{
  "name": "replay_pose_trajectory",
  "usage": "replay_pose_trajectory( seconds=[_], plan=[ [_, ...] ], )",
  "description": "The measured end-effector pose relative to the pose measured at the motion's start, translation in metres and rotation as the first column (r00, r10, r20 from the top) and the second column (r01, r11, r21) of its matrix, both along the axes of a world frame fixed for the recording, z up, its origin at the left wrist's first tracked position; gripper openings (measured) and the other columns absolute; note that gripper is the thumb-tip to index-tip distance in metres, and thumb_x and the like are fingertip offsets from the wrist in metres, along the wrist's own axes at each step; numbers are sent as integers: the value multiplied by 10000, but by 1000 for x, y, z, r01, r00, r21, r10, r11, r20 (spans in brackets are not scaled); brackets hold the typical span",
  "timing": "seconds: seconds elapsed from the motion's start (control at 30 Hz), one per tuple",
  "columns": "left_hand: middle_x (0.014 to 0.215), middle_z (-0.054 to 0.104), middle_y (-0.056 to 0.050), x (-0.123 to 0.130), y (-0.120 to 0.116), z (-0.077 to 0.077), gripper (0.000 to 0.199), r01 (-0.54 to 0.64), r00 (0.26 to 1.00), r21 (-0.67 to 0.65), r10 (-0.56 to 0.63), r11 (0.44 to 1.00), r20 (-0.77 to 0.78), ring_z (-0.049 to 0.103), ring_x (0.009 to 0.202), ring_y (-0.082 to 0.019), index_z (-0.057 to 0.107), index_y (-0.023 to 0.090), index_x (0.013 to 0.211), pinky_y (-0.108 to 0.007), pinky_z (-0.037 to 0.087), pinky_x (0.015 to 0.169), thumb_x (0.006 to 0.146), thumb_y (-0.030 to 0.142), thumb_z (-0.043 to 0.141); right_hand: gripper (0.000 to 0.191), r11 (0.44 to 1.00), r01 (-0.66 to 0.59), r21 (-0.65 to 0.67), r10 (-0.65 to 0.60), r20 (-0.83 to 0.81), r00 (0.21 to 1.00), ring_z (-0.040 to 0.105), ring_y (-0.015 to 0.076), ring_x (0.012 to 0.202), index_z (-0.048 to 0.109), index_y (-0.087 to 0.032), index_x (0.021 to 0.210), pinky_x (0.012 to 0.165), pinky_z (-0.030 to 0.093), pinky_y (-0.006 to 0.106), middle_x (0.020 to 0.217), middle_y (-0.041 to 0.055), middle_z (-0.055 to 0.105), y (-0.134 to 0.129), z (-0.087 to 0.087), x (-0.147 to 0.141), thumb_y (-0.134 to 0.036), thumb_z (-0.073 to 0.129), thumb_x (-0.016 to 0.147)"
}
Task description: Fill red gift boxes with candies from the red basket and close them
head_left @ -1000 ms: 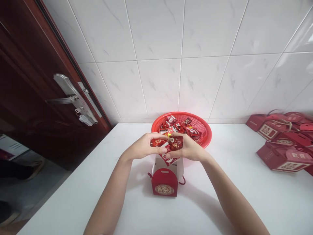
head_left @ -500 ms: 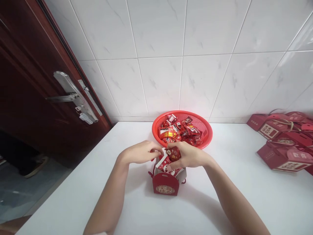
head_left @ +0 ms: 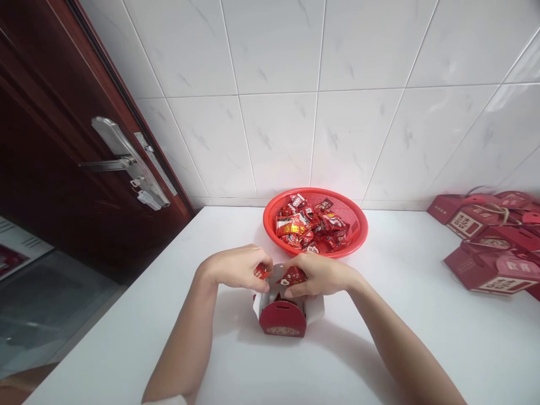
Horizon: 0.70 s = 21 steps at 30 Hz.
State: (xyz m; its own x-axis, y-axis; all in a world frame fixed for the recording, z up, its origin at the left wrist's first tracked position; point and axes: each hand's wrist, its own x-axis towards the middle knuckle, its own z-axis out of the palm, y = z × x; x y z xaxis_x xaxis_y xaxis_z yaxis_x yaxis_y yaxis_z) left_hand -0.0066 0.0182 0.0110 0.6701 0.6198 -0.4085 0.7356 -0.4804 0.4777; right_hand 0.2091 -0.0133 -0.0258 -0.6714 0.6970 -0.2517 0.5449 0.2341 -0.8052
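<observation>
A small red gift box (head_left: 282, 320) stands on the white table with its flaps spread and its pale inside showing. At the box's left side, my left hand (head_left: 242, 269) pinches a small red candy packet (head_left: 261, 272). My right hand (head_left: 323, 275) reaches over the box's right side, its fingers closed on a darker red candy packet (head_left: 294, 275) at the opening. Some of the box's contents are hidden beneath my fingers. Just behind both hands sits a red plastic basket (head_left: 358, 225) with several red-wrapped candies (head_left: 310, 225) in it.
Several folded red gift boxes (head_left: 493, 264) are grouped on the table (head_left: 405, 337) at the right. A tiled wall (head_left: 278, 140) rises behind the basket. On the left is a dark red door (head_left: 50, 129) with a metal handle (head_left: 112, 164) and hanging keys.
The box's side flaps have opened outward and its inside shows more. My left hand has shifted slightly left; my right hand's packet sits lower in the opening. The foot by the door is gone.
</observation>
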Motion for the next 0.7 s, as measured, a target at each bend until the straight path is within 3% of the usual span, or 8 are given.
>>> replay_pose_trajectory(
  seconds=[0.2, 0.33, 0.43, 0.57, 0.63, 0.7],
  plan=[
    [573, 392, 41, 2, -2, -3, 190, 27, 998, 13, -28, 1000, 60, 362, 527, -128, 454, 210, 588, -274, 237, 467, 659, 239, 629, 228, 992, 107, 72, -105, -26, 994, 564, 141, 605, 612, -208, 783, 501, 377, 240, 678, -28, 643, -2, 3, 2, -336, 801, 768],
    [596, 378, 35, 6, 0, -4, 166, 27, 985, 63, -37, 998, 168, 351, 544, -122, 406, 205, 588, -279, 237, 492, 646, 156, 554, 210, 980, 116, 159, -116, -4, 993, 500, 124, 607, 589, -206, 772, 504, 340, 245, 683, -38, 587, -4, 8, 4, -283, 784, 778],
    [624, 427, 33, 9, 1, -4, 110, 44, 973, 100, -66, 994, 221, 381, 566, -119, 445, 196, 612, -272, 267, 520, 655, 134, 525, 151, 971, 121, 205, -132, 43, 990, 511, 133, 629, 596, -202, 819, 528, 343, 257, 717, -26, 601, -6, 10, 6, -256, 737, 819],
    [590, 423, 43, 10, 3, -5, 101, 53, 984, 70, -64, 996, 168, 370, 544, -114, 468, 194, 608, -270, 262, 510, 670, 153, 537, 108, 970, 92, 226, -110, 68, 992, 563, 155, 690, 602, -200, 916, 560, 369, 263, 811, 6, 652, -7, 5, 4, -267, 676, 875],
    [609, 496, 33, 9, 3, -6, 42, 49, 989, 39, -55, 998, 141, 419, 554, -123, 571, 188, 653, -264, 285, 511, 686, 175, 548, 169, 970, 94, 223, -120, 105, 987, 593, 175, 739, 591, -206, 969, 576, 377, 270, 891, 24, 682, -8, 2, 0, -302, 691, 872],
    [672, 584, 10, 8, 4, -7, 127, 43, 989, 37, -47, 998, 139, 486, 597, -141, 671, 181, 740, -257, 325, 530, 697, 190, 552, 207, 958, 112, 266, -163, 176, 971, 609, 200, 774, 579, -211, 1004, 581, 360, 280, 925, 38, 694, -9, 0, -4, -316, 694, 868]
  ],
)
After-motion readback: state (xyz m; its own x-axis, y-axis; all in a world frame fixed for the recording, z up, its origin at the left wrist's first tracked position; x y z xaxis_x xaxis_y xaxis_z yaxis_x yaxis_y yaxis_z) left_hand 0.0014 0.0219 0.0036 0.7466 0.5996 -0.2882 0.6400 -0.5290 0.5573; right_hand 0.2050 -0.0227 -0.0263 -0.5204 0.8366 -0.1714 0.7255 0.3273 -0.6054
